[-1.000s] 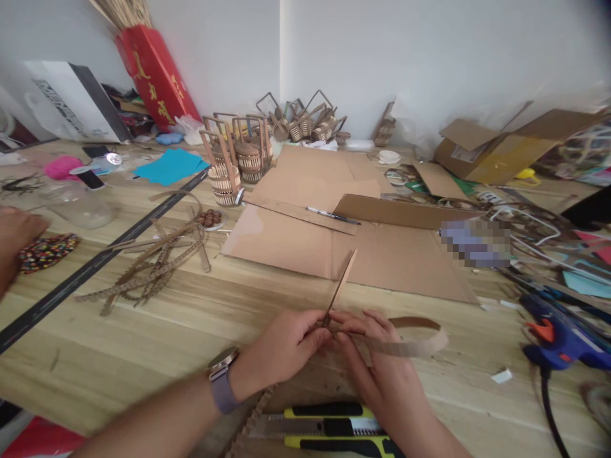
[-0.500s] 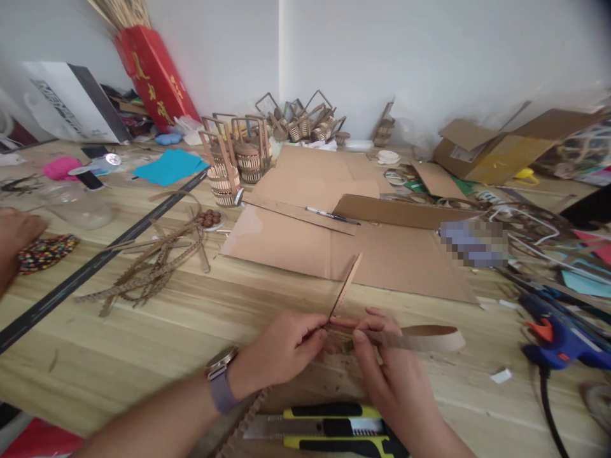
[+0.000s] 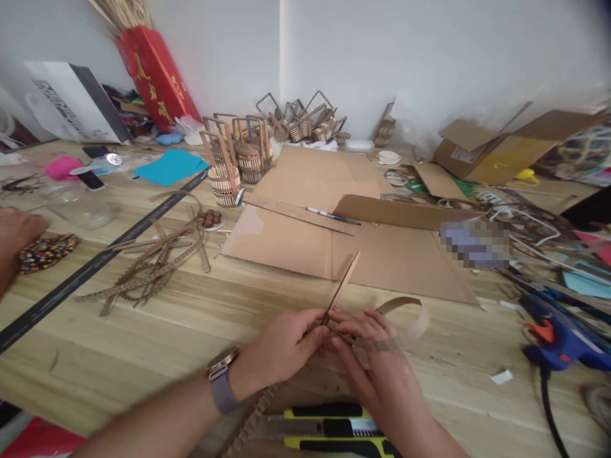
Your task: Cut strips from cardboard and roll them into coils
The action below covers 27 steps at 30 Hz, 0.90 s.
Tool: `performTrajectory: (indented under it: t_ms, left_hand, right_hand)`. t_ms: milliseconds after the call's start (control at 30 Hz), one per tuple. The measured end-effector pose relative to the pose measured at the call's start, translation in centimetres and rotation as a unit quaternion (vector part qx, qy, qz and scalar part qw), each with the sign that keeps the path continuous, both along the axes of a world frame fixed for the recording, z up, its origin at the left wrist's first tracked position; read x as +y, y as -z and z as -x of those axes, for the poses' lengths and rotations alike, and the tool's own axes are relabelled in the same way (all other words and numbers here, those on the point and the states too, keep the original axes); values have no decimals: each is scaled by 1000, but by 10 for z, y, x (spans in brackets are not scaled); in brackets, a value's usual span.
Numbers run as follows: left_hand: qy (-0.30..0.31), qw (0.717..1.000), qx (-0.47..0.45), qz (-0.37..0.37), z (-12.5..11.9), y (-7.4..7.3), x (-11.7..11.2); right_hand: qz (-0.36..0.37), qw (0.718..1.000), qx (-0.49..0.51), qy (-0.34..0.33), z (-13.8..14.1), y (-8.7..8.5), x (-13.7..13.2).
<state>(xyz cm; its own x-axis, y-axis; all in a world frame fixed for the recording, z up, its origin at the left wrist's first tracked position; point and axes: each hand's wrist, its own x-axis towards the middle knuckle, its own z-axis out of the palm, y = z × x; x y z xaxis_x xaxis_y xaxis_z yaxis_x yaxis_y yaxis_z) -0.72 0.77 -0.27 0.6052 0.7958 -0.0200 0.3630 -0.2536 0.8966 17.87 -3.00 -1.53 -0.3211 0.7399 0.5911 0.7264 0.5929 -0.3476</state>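
My left hand [image 3: 296, 340], with a watch on its wrist, pinches a narrow brown cardboard strip [image 3: 344, 283] whose end points up and away. Close against it, my right hand [image 3: 382, 356] has its fingers bent on a thin cardboard strip [image 3: 417, 315], whose free part curls in a blurred loop. The fingertips of both hands nearly meet, so how the strips join there is hidden. A ridged cardboard strip [image 3: 255, 410] trails below my left wrist. Under the hands lies a yellow-and-black utility knife [image 3: 329, 427], partly covered by my right forearm.
Flat cardboard [image 3: 281, 235] with a pen [image 3: 331, 215] lies ahead. Loose woven strips [image 3: 157, 267] and small wooden buckets [image 3: 224, 181] are left of it. At right sits a blue glue gun [image 3: 558, 337]. Another person's hand [image 3: 19, 235] is by a beaded piece [image 3: 48, 252].
My right hand has shifted left, closer to my left hand. The curled strip has swung up and left. My left hand has barely moved.
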Motion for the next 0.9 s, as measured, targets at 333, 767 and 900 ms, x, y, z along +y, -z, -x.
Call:
performTrajectory:
  t_ms: [333,767,900]
  left_hand:
    - [11,1000,-26,3,0,-4,-2]
    - [9,1000,-9,13,0,1,-2]
    - [5,1000,-1,-7,0,2,0]
  right_hand:
    - [-8,1000,11,20,1,-8,-1]
    - [2,999,44,22,1,-13,-3]
    - [11,1000,26,-14,1,-7,-4]
